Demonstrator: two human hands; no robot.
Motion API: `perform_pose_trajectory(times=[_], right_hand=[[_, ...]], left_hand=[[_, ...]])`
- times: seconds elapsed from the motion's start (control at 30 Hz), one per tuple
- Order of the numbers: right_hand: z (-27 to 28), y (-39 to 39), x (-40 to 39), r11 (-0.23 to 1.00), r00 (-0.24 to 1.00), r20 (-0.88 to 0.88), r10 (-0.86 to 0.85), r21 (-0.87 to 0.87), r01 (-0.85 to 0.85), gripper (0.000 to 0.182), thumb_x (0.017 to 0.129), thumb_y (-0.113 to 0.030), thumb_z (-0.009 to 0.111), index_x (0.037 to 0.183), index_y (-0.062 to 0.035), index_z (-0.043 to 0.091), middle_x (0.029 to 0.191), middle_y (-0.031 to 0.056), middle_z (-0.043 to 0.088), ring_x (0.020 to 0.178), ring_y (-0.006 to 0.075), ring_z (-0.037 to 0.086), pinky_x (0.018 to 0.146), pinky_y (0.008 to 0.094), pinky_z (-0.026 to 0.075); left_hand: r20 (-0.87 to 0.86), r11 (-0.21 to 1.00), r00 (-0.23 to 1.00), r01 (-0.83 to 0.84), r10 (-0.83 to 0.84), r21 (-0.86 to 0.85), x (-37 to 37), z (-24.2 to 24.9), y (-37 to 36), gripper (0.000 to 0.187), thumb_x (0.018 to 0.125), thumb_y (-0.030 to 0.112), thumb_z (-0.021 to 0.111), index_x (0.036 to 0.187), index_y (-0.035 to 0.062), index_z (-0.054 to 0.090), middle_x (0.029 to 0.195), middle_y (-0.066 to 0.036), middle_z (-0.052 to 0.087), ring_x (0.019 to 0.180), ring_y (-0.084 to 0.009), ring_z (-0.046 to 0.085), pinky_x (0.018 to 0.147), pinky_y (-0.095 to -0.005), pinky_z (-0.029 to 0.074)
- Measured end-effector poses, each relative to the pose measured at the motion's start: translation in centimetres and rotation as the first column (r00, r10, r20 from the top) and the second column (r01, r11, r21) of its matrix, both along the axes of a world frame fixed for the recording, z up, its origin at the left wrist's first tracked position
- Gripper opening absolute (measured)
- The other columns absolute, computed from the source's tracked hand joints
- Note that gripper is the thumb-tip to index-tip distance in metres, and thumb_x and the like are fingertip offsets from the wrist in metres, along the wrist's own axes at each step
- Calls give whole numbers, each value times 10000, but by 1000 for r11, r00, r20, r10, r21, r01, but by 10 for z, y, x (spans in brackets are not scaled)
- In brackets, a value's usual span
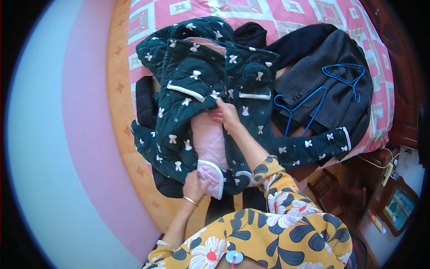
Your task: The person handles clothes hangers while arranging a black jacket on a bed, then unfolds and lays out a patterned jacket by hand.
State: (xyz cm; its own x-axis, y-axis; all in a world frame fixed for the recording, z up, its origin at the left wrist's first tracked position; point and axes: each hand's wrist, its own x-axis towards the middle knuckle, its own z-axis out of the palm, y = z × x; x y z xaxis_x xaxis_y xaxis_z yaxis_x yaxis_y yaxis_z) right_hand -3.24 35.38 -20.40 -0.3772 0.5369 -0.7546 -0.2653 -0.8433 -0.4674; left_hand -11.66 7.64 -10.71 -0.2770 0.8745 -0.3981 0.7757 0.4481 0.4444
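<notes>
A dark green quilted jacket [179,127] with white bunny figures and white-trimmed pockets lies spread on the bed. Its front edge is folded back near the collar, showing pink lining [209,139]. My left hand [194,186], with a gold bangle at the wrist, pinches the white-edged collar at its left side. Higher up, my right hand [226,114] grips the green front edge between thumb and fingers, above the pink lining. One sleeve [309,148] stretches out to the right.
A pink and white patterned bedspread [251,13] covers the bed. Dark grey clothing [331,85] lies at the right, with two blue hangers [309,101] on it. A wooden chair [329,190] stands on the floor at the lower right, near a framed mirror [400,204].
</notes>
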Motion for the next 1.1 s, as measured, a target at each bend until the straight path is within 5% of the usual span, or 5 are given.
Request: perform_pose_trajectory(times=[0.17, 0.3, 0.43, 0.77, 1.1], right_hand=[[26, 24, -66, 892, 911, -114, -396, 186, 411, 160, 821, -168, 627, 922, -54, 577, 848, 63, 621, 678, 170, 601, 571, 301, 463], [137, 61, -104, 373, 967, 141, -211, 926, -54, 220, 766, -137, 641, 910, -1, 544, 844, 115, 636, 712, 275, 631, 638, 393, 476], [188, 65, -80, -54, 888, 458, -39, 886, -460, 290, 768, -170, 643, 1007, -23, 568, 853, 233, 612, 786, 387, 601, 677, 388, 479], [-10, 89, 59, 867, 870, 487, 81, 396, -303, 341, 798, -191, 651, 1076, -20, 554, 718, 63, 594, 574, 112, 562, 514, 229, 456], [9, 25, 42, 901, 906, 366, 212, 287, -326, 401, 706, -276, 725, 977, -28, 564, 879, 77, 598, 778, 187, 577, 605, 334, 487]], left_hand=[[-123, 984, 982, 128, -143, -121, 26, -10, 7, 649, 693, 277, 715, 1210, 30, 410, 904, -180, 521, 854, -340, 536, 704, -423, 476], [-161, 973, 977, 105, -140, -208, 19, -38, -9, 536, 765, 140, 602, 1254, 79, 390, 886, -166, 550, 839, -341, 568, 676, -442, 496], [-124, 984, 986, 93, -112, -152, 11, -35, -4, 309, 807, 126, 509, 1109, 104, 442, 832, -131, 554, 793, -331, 584, 639, -452, 495], [-39, 972, 994, 113, -107, 204, 19, -8, -45, 251, 729, 118, 601, 963, 57, 532, 885, -142, 524, 864, -317, 524, 720, -387, 415], [-152, 984, 977, -131, 149, 123, 22, -41, -52, 602, 638, 16, 674, 1180, 9, 412, 1037, -200, 436, 1024, -383, 433, 890, -424, 385]])
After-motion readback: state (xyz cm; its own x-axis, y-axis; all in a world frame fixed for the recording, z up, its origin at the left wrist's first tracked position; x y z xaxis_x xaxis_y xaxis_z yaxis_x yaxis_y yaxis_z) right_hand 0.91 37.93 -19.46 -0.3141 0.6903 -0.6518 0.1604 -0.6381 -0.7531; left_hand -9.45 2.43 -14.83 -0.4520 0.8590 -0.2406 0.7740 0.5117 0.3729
